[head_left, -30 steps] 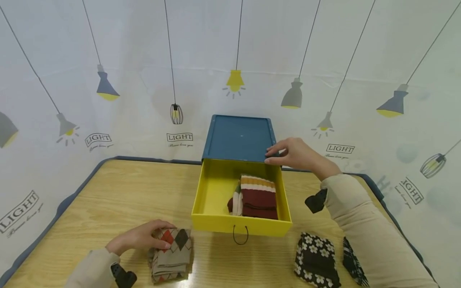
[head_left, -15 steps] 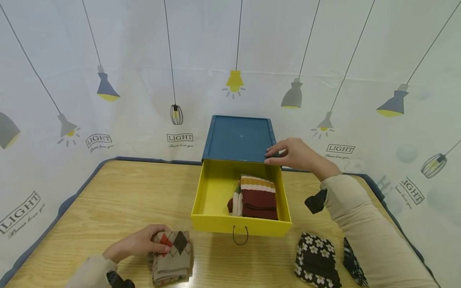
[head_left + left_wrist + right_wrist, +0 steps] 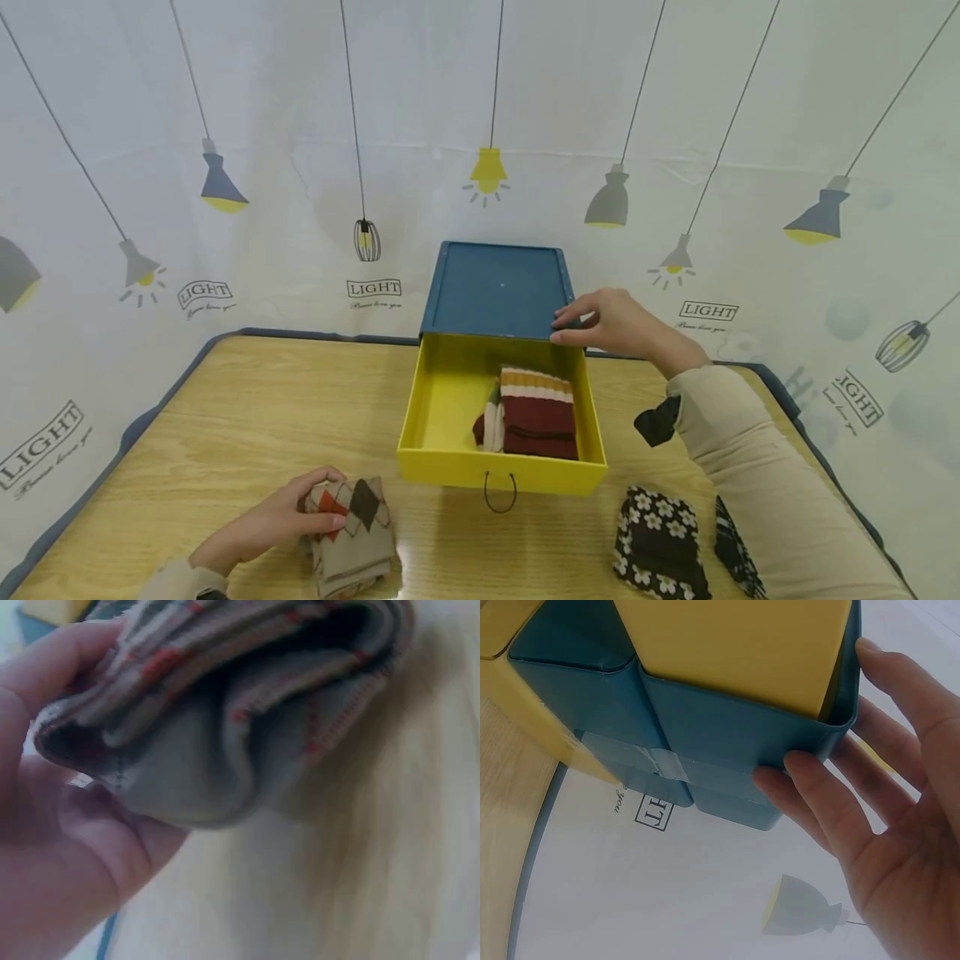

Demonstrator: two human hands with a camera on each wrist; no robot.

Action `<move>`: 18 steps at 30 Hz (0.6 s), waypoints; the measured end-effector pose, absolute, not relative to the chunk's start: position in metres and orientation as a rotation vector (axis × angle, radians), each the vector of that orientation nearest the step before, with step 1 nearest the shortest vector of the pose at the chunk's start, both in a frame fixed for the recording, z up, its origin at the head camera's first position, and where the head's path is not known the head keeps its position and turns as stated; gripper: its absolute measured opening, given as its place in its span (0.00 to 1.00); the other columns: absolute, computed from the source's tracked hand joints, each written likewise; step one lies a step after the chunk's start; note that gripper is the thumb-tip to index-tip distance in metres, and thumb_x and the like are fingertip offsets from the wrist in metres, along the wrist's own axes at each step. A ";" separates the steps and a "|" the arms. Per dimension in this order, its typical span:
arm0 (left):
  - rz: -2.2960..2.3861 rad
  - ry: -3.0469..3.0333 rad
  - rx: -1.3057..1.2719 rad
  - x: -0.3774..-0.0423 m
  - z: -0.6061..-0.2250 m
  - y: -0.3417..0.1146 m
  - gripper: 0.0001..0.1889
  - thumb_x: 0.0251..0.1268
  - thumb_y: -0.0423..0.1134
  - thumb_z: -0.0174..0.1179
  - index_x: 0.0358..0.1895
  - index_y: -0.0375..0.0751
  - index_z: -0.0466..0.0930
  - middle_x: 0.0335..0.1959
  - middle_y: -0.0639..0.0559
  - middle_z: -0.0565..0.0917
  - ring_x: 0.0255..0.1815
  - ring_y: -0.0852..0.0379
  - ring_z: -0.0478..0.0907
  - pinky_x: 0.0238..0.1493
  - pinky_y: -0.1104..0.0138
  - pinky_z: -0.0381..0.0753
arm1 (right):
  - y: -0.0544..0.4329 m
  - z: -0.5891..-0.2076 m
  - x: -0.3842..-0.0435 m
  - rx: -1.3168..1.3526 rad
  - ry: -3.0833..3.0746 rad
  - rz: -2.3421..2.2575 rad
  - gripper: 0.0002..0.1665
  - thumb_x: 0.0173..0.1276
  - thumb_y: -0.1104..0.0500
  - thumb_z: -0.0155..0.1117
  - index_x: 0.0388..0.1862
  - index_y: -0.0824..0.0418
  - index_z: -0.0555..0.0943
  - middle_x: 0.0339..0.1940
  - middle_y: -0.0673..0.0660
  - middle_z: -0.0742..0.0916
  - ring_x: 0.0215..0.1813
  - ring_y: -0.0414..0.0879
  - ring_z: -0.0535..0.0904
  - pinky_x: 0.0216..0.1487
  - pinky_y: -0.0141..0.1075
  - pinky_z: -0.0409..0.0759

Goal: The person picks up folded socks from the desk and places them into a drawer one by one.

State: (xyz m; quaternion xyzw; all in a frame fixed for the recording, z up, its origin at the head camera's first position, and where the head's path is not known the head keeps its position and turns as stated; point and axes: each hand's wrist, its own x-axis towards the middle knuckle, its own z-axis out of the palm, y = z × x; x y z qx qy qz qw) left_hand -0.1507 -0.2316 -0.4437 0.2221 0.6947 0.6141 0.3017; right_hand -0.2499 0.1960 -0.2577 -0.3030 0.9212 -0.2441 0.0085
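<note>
My left hand (image 3: 273,521) pinches a folded pair of grey argyle socks (image 3: 356,542), thumb on the near side and fingers at the far edge. In the left wrist view the folded layers of the socks (image 3: 187,765) sit tilted between thumb and fingers, close over the wood. My right hand (image 3: 618,321) holds the front right corner of a blue drawer box (image 3: 498,287), its thumb at the front edge. From that box a yellow drawer (image 3: 442,471) is pulled out. Folded maroon striped socks (image 3: 538,417) lie in its right half, beside another partly covered pair.
Black socks with white flowers (image 3: 663,542) lie on the wooden table (image 3: 315,400), front right. Dark patterned socks (image 3: 735,550) lie beside them, partly behind the right sleeve. A black cord loop (image 3: 500,497) hangs from the drawer front. A lamp-print curtain (image 3: 300,167) stands behind.
My left hand has drawn a little left and nearer, and the argyle socks have shifted and tilted with it. The right hand stays at the box corner.
</note>
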 end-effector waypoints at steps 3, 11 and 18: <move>1.744 1.793 0.626 -0.147 -0.432 -0.236 0.15 0.65 0.30 0.47 0.55 0.42 0.62 0.38 0.47 0.78 0.35 0.56 0.77 0.35 0.62 0.78 | 0.196 -0.258 -0.250 -0.945 2.882 -0.757 0.14 0.58 0.57 0.63 0.42 0.63 0.82 0.47 0.62 0.81 0.41 0.54 0.80 0.37 0.40 0.79; 2.092 1.611 0.879 -0.141 -0.382 -0.245 0.21 0.65 0.20 0.35 0.57 0.43 0.61 0.45 0.50 0.76 0.42 0.56 0.76 0.37 0.63 0.78 | 0.196 -0.258 -0.249 -0.935 2.887 -0.755 0.14 0.59 0.57 0.62 0.42 0.63 0.82 0.48 0.62 0.80 0.41 0.54 0.80 0.37 0.40 0.79; 2.233 1.594 1.062 -0.139 -0.333 -0.237 0.23 0.61 0.17 0.34 0.57 0.39 0.60 0.47 0.49 0.73 0.42 0.56 0.73 0.37 0.66 0.76 | 0.195 -0.259 -0.250 -0.933 2.888 -0.760 0.14 0.58 0.57 0.63 0.41 0.63 0.82 0.47 0.62 0.81 0.42 0.53 0.80 0.38 0.40 0.79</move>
